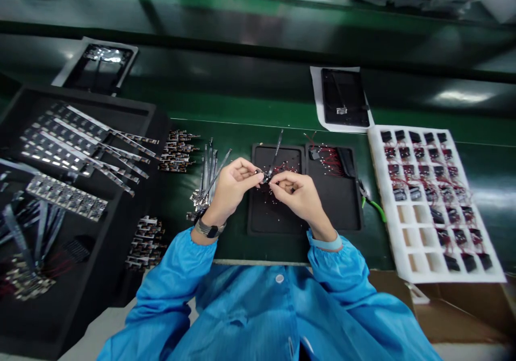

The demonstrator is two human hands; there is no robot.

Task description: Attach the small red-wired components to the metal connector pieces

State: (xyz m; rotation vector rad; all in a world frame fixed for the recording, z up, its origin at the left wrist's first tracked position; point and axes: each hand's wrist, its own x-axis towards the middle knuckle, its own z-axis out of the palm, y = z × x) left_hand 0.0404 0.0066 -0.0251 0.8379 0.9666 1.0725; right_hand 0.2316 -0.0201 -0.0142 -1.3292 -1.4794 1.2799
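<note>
"Black flat ribbon strip (pixel 276 148): state its position."

"It stands tilted over the left of two black shallow rectangular trays (pixel 268 218), with its lower end at a small dark piece (pixel 266 178) between the hands. Whether strip and piece are joined cannot be told at this size."

"State of each grip?"

"Left hand (pixel 239 181): thumb and forefinger pressed together, pinching the small dark piece from the left. Right hand (pixel 297 193): thumb and forefinger likewise pinching, from the right. Exact contact points are too small to resolve."

"How far along is the operation?"

"Judged as in progress: the piece is in both grips and not yet set down. Thin red wires with pale tips (pixel 288 165) lie in the same tray, partly hidden by the hands."

"What appears done?"

"The white foam compartment tray (pixel 387 189), at the right of the dark green bench (pixel 236 245), carries rows of black blocks with red wires (pixel 437 215). Whether these are finished units or supply cannot be confirmed."

"What is left?"

"Judged from the layout, loose stock: grey-black flat strips with pale ends (pixel 208 162) lie near the left hand, and a black elongated block (pixel 345 162) lies beside red wires in the right-hand tray. A small hand tool with bright green handles (pixel 378 209), beside that tray, is untouched."
</note>
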